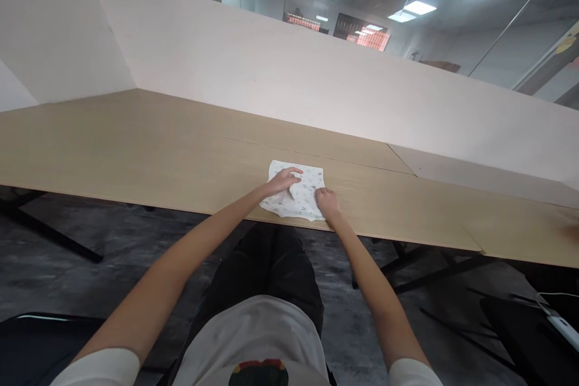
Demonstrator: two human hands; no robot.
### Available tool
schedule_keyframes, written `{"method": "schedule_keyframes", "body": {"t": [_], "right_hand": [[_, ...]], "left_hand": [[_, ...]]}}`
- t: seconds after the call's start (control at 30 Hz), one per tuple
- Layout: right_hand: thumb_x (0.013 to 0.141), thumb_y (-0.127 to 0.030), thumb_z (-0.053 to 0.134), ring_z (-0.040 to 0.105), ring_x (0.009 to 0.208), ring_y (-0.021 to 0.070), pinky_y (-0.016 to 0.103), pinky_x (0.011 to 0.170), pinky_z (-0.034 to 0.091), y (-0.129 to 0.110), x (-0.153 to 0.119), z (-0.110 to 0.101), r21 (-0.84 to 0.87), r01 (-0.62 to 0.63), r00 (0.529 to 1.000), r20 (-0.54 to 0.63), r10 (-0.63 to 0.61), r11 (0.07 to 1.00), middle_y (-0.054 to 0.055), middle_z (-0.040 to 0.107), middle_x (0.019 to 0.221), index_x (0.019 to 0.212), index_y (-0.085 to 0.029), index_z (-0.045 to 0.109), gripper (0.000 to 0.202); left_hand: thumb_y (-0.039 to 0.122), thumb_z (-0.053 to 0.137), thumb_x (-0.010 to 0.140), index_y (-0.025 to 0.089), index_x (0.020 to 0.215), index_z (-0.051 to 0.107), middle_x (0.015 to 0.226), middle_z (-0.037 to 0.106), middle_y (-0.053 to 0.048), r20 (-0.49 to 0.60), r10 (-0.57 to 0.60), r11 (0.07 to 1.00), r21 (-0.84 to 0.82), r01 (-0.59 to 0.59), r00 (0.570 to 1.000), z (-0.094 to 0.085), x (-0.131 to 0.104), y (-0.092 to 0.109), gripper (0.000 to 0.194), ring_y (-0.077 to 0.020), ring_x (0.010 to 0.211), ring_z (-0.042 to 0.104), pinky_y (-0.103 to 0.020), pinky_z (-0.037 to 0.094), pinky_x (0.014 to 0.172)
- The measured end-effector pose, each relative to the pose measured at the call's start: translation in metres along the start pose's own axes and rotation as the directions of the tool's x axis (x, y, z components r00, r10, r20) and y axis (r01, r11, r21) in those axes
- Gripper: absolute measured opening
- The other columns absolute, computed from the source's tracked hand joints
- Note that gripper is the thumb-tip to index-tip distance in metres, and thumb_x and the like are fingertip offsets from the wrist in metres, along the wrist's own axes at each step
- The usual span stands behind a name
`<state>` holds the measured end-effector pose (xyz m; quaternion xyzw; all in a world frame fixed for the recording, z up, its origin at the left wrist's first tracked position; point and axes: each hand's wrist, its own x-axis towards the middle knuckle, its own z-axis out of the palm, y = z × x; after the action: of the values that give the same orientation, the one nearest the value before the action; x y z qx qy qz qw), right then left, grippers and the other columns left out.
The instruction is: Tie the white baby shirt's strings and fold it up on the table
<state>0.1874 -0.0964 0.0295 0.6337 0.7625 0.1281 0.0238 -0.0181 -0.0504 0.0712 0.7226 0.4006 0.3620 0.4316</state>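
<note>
A small white cloth [310,178] with a fine scattered print lies spread on the tan tabletop, close to its front edge. Its lower border is uneven, and a small fold stands up near its middle. My left hand [283,181] is over the cloth's left half, index finger and thumb apart with a gap between them; its lower fingers are partly hidden. At the cloth's right edge, my right hand [326,200] has its fingers curled in and closed on the fabric. The fingertips there are too small to make out clearly.
The long tan table [136,145] runs across the view against a white wall [253,72] with glass panels above. Seams cross the tabletop at the right. A black chair [45,344] is at lower left, and a dark seat [515,332] with a white object [563,329] at lower right.
</note>
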Motion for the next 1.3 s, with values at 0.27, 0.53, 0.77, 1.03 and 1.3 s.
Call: {"method": "schedule_keyframes", "body": {"t": [0.27,0.53,0.77,1.03,1.3], "right_hand": [[0.097,-0.011,0.038,0.062,0.108,0.0250,0.035,0.091,0.045,-0.002,0.001,0.001,-0.008,-0.001,1.000,-0.013,0.001,1.000,0.021,0.065,0.114,0.111,-0.008,0.062,0.029],[0.097,-0.012,0.037,0.061,0.109,0.0240,0.034,0.092,0.045,-0.004,0.001,0.000,0.017,-0.013,1.000,-0.004,0.013,1.000,0.020,0.065,0.116,0.119,-0.008,0.059,0.031],[0.098,-0.014,0.037,0.061,0.109,0.0240,0.034,0.093,0.045,-0.005,0.003,0.002,0.053,-0.035,0.999,-0.001,0.035,0.998,0.020,0.065,0.117,0.118,-0.008,0.060,0.031],[0.094,-0.008,0.037,0.060,0.110,0.0194,0.030,0.097,0.043,0.021,-0.014,0.006,0.299,0.020,0.971,-0.232,0.052,0.954,0.013,0.065,0.121,0.115,-0.013,0.064,0.035],[0.089,-0.008,0.048,0.065,0.102,0.0203,0.035,0.093,0.049,0.058,-0.065,0.029,0.339,0.285,0.931,-0.319,-0.176,0.897,0.010,0.071,0.112,0.103,-0.018,0.071,0.029]], "left_hand": [[0.040,0.056,0.082,0.016,0.125,0.056,0.082,0.065,-0.003,0.075,-0.005,0.989,0.147,-0.006,0.997,0.049,0.006,-0.023,0.049,-0.0168,0.076,0.061,-0.029,0.049,0.073],[0.043,0.037,0.093,0.017,0.120,0.062,0.116,0.068,-0.010,0.150,0.210,0.867,0.427,-0.255,0.966,0.018,-0.022,-0.030,0.044,-0.0228,0.110,0.060,-0.038,0.044,0.099],[0.045,0.030,0.098,0.022,0.140,0.048,0.155,0.036,-0.011,0.227,0.122,0.627,0.737,-0.252,0.966,-0.003,-0.040,-0.061,0.052,-0.0262,0.143,0.033,-0.049,0.022,0.117],[0.041,0.027,0.097,0.019,0.123,0.062,0.145,0.050,-0.010,0.074,0.268,0.810,0.522,-0.267,0.961,-0.039,-0.052,-0.059,0.049,-0.0209,0.139,0.038,-0.038,0.032,0.114],[0.026,0.048,0.087,0.026,0.098,0.074,0.113,0.071,-0.005,0.230,0.308,0.688,0.616,-0.383,0.923,-0.072,-0.089,-0.064,0.028,-0.0217,0.107,0.062,-0.037,0.044,0.099]]}}
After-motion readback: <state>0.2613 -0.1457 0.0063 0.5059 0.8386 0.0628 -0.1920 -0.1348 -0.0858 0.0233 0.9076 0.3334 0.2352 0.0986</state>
